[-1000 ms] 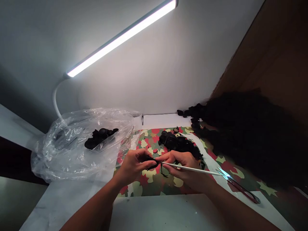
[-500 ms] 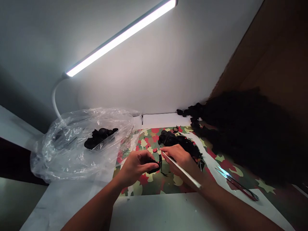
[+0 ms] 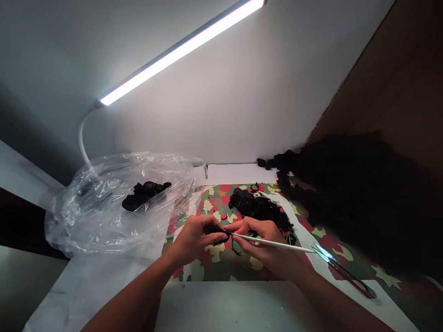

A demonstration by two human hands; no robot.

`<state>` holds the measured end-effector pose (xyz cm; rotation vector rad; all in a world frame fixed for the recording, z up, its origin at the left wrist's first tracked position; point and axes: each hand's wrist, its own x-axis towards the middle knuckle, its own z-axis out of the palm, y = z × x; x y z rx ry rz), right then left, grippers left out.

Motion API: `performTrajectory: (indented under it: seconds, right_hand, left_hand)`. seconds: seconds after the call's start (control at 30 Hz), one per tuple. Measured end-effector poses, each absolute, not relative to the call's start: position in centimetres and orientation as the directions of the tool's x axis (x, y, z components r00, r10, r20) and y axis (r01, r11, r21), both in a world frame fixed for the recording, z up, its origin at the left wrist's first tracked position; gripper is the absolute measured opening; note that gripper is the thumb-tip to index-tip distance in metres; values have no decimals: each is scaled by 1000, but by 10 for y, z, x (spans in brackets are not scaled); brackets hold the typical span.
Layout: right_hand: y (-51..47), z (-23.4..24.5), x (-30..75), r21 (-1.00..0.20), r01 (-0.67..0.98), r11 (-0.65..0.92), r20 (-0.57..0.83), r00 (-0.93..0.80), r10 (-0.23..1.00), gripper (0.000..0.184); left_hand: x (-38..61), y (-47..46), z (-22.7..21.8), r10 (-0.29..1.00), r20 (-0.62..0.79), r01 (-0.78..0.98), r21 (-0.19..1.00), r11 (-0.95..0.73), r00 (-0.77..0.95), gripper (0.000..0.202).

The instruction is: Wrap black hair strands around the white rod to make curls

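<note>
Between the thumb and fingers of my left hand (image 3: 198,234) is a small black piece (image 3: 221,236), soft-looking, mostly covered by the fingers. My right hand (image 3: 260,237) is closed on a thin white stick (image 3: 277,243), whose near tip meets the edge of the black piece while its shaft points to the right. Thin black strands (image 3: 236,248) hang below the fingertips. Behind my right hand lies a heap of similar black pieces (image 3: 258,206) on a camouflage-patterned mat (image 3: 221,272).
To the left, a clear plastic bag (image 3: 100,216) holds several black pieces (image 3: 145,193). A large black pile (image 3: 353,198) fills the right side. Metal scissors (image 3: 346,272) lie right of my right forearm. A lit bar lamp (image 3: 183,53) hangs overhead.
My right hand has brought the stick's tip to the black piece, and the shaft has swung nearly level. My left hand holds its place. The view has shifted slightly.
</note>
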<state>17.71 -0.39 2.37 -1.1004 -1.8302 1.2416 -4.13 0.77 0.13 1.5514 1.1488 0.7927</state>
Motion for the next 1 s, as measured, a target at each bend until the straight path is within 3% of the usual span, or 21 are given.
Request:
performTrajectory:
  seconds: [0.3, 0.5, 0.57, 0.73, 0.8, 0.9, 1.0]
  right_hand:
    - [-3, 14, 178, -900, 359, 247, 83, -416, 906, 18]
    - [-2, -12, 163, -740, 374, 559, 409, -408, 816, 29]
    - [-2, -14, 161, -724, 364, 587, 456, -386, 802, 29]
    - [-3, 4, 170, -898, 289, 333, 222, -356, 908, 25]
    - [-5, 9, 173, -917, 258, 305, 202, -360, 911, 23]
    - [-4, 4, 170, -871, 282, 402, 300, -342, 890, 24]
    - [2, -5, 167, -738, 391, 551, 465, -298, 834, 22]
  left_hand:
    - [-41, 7, 2, 944, -47, 303, 951, -57, 325, 17]
    - [-42, 12, -10, 950, -55, 282, 959, -36, 308, 17]
    - [-42, 14, -13, 947, -58, 208, 978, -10, 316, 20]
    - [-40, 11, -8, 941, -52, 64, 997, 33, 336, 22]
    - [-39, 10, -6, 945, -48, 49, 998, 34, 325, 22]
    - [-37, 9, -5, 946, -53, 27, 999, 47, 319, 22]
    - [-37, 8, -5, 941, -75, 24, 997, 71, 329, 24]
